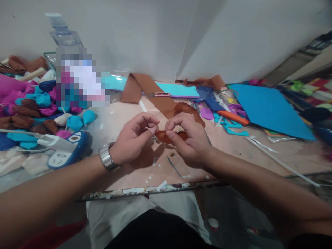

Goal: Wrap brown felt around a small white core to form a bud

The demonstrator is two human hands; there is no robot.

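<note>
White wall panels close off the back of our glass-topped table [259,152], which is littered with paper scraps.

Over its middle our left hand [131,140] and right hand [188,140] meet on a small folded piece of brown crepe [166,136]. The left thumb and forefinger are pinched together on the piece's left end; the right hand's fingers curl over its right part, thumb pressed along the front, so both hands are clamped on it. It sits just above the tabletop, between the two hands. A steel watch [107,157] is on our left wrist.

Behind the hands a long brown strip [145,90] runs back toward the wall, its near end crumpled just beyond our right knuckles. Pink-handled scissors [160,94] lie across it.

To the left sits a heap of crumpled balls [38,107] in teal, magenta, brown and blue, with a blue-and-white glue gun [66,148] near our left forearm. A clear bottle [64,34] stands at the back left; its label is blurred out and we cannot read it. To the right lie a blue sheet [272,110] and an orange cutter [233,117]. No writing is legible anywhere.
</note>
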